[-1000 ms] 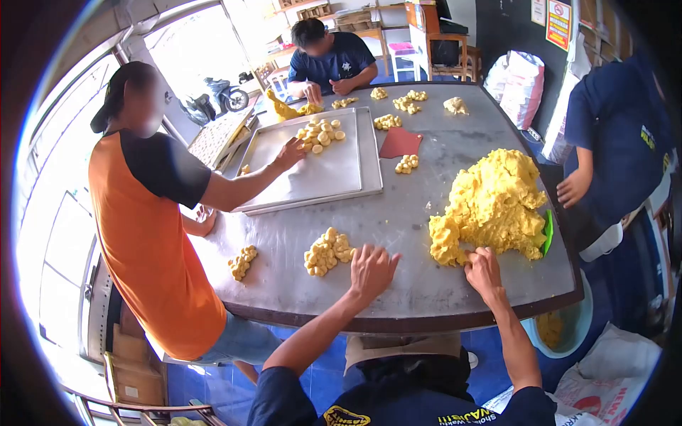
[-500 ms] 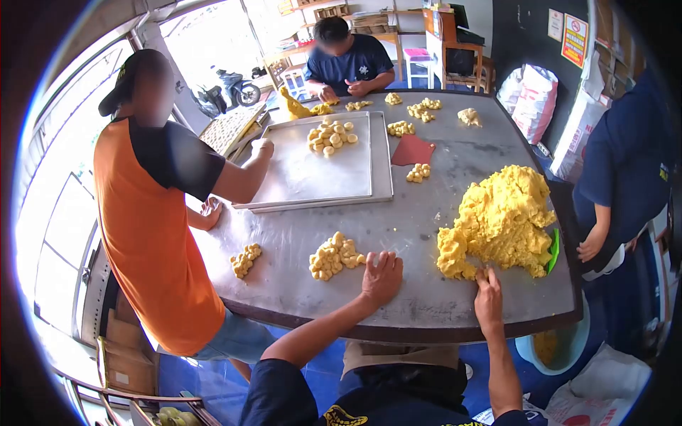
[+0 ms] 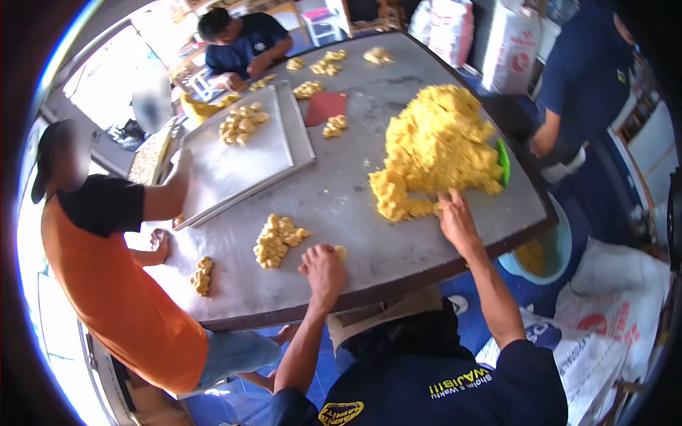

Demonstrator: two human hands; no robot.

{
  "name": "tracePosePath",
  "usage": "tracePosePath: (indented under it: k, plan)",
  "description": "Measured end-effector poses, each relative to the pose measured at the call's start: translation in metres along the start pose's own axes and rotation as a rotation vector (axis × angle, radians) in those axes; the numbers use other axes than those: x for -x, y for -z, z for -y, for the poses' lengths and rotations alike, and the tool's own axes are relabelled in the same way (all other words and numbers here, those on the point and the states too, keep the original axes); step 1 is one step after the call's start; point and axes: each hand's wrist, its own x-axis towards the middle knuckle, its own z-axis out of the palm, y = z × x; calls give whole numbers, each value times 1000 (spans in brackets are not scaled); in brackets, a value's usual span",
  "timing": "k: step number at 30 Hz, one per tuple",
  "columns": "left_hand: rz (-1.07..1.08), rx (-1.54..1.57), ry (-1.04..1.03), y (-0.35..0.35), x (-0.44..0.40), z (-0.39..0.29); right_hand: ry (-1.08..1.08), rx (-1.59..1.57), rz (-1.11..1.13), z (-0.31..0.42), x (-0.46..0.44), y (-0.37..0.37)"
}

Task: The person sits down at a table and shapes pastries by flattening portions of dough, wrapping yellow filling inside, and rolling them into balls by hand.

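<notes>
A large crumbly mound of yellow dough (image 3: 440, 142) sits on the right part of the metal table. My right hand (image 3: 458, 224) reaches its near edge, with the fingertips closed on a bit of the dough. Near the table's front edge, my left hand (image 3: 324, 275) is curled, and a small pale dough piece (image 3: 341, 253) shows at its thumb side. Left of that hand lies a heap of small dough balls (image 3: 277, 240). A green scraper (image 3: 504, 162) is partly tucked against the mound's right side.
A worker in orange (image 3: 114, 277) leans on the table (image 3: 348, 195) by a metal tray (image 3: 213, 170) holding dough balls. Another person (image 3: 245, 46) sits at the far end; a third (image 3: 586, 78) stands at right. A blue tub (image 3: 558, 248) and sacks (image 3: 604, 305) are on the floor.
The view has turned, so the table appears shifted left and up. My left hand has curled, and a dough piece now shows beside it. My right hand stays at the mound's edge.
</notes>
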Motion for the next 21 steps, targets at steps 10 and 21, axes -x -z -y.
tracePosePath:
  k: [10, 21]
  plan:
    - [135, 1230, 251, -11, -5, -34, -10, -313, 105, 67, 42, 8]
    - [257, 849, 145, 0, -12, -57, 101, -674, 106, 123, 21, 4]
